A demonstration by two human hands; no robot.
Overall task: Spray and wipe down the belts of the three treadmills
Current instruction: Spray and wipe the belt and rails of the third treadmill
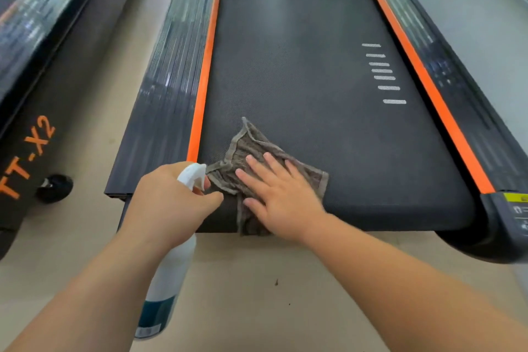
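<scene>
your right hand (281, 200) lies flat on the cloth (248, 148), fingers straight and spread, pressing it onto the belt (314, 80). the cloth is brown-grey and crumpled, at the belt's near left corner, close to the left orange strip (204, 80). one fold hangs over the belt's near end, below your palm. your left hand (168, 203) is curled round the neck of the bottle (171, 274), just beside the cloth, with the white nozzle (194, 173) pointing towards it. the bottle hangs slanted below your hand, over the floor (257, 294), its body white with a dark teal label low down. a row of short white marks (384, 74) sits on the belt's right side, well apart from the cloth. a second treadmill (25, 37) stands to the left, with orange lettering and a small black wheel (55, 188) on the floor.
</scene>
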